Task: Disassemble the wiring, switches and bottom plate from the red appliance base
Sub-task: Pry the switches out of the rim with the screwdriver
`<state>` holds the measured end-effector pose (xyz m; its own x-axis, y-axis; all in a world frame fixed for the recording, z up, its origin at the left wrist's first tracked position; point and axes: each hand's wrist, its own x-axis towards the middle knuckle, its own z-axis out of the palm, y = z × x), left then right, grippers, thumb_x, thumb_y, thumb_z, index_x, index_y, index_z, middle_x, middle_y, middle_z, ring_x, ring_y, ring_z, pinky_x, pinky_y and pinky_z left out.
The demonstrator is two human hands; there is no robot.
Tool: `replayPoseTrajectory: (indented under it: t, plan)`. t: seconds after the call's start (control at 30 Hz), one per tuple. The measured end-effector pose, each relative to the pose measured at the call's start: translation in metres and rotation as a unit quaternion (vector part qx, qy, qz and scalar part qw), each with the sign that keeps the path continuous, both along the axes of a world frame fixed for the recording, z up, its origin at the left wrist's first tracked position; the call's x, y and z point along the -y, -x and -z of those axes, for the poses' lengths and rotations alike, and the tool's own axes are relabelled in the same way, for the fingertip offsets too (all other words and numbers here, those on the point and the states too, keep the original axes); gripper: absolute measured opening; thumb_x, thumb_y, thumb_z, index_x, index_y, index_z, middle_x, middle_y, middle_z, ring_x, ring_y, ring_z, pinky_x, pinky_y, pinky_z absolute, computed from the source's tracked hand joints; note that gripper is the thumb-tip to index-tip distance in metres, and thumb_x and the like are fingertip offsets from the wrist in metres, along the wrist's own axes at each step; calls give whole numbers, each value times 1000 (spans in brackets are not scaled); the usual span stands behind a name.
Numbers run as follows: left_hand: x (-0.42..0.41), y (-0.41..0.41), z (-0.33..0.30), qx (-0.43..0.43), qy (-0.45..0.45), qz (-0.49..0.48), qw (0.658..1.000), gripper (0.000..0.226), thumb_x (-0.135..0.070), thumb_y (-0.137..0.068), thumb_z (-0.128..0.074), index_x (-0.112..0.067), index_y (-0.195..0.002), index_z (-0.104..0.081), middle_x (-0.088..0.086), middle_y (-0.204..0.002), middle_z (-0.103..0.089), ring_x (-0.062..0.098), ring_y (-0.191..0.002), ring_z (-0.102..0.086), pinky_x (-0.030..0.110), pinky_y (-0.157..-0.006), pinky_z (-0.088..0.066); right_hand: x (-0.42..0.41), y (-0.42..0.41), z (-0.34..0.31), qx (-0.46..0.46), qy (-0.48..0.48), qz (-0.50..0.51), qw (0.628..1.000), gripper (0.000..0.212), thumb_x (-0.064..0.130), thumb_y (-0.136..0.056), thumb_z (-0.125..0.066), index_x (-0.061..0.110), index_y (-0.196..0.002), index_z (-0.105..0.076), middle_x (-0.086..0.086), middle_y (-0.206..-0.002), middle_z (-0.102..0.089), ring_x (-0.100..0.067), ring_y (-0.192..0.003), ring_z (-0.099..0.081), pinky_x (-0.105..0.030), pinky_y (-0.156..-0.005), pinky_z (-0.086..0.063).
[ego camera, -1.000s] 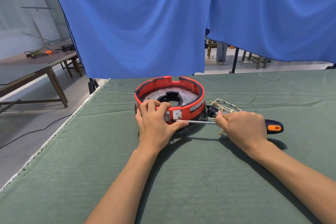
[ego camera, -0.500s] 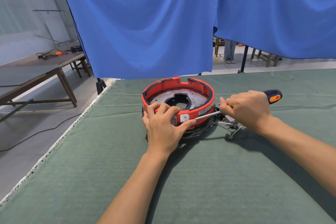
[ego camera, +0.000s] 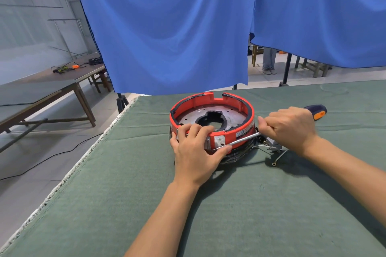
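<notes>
Now the red appliance base [ego camera: 212, 120] sits upside-down near the middle of the green-covered bench [ego camera: 125, 204], its metal bottom plate [ego camera: 192, 116] facing up inside the red rim, still in place. The left hand [ego camera: 194, 152] grips the near rim, fingers curled over its top edge and thumb laid along the side beside a small metal bracket [ego camera: 219, 141]. The right hand [ego camera: 289, 129] is clamped round the screwdriver [ego camera: 240, 141], whose blue-and-orange handle pokes out behind the knuckles. A second ago the shaft lay level and low; since then the right hand has lifted and swung away, so the shaft now slants down to the seam under the bracket, which reads as levering rather than turning a screw. A loose bundle of wiring and switches [ego camera: 269, 148] lies on the cloth just beside the base, under the right hand. A white label [ego camera: 243, 132] on the red wall carries print too small to read
</notes>
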<state>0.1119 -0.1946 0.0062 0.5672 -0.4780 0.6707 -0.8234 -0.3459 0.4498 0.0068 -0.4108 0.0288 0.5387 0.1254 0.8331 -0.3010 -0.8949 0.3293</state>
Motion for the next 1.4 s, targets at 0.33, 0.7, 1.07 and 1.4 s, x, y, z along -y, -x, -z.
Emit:
replayPoseTrajectory:
  t: [0.33, 0.7, 1.07, 1.4]
  plan:
    - [-8, -7, -1, -4, -4, 49, 999, 53, -55, -64, -71, -22, -105, -64, -9, -114, -58, 14, -115, -45, 52, -96, -37, -33, 41, 20, 0, -127, 128, 984, 57, 37, -87, -37, 12, -38, -55, -3, -35, -48, -23, -31, -46, -10, -51, -8]
    - [-9, -4, -1, -5, -2, 40, 999, 55, -59, -65, -70, -26, -109, -69, -6, -111, -58, 16, -115, -44, 54, -99, -34, -51, 45, 18, -72, -181, 192, 962, 47, 34, -85, -52, 13, -43, -59, -6, -39, -52, -27, -37, -53, -17, -47, -15]
    - [-4, -1, -1, -12, -4, 20, 1000, 58, -65, -61, -68, -27, -105, -68, -9, -108, -57, 15, -114, -41, 54, -98, -33, -64, 34, 11, -124, -154, 254, 947, 57, 51, -91, -29, 20, -61, -66, 1, -56, -63, -25, -59, -62, -25, -45, -14]
    - [-1, 1, -2, -2, 2, 8, 1000, 50, -56, -63, -78, -25, -101, -69, -11, -102, -60, 17, -112, -41, 54, -96, -34, -65, 26, -17, -161, -141, 268, 939, 57, 47, -90, -41, 15, -46, -58, 5, -35, -29, -22, -39, -31, -19, -45, -6]
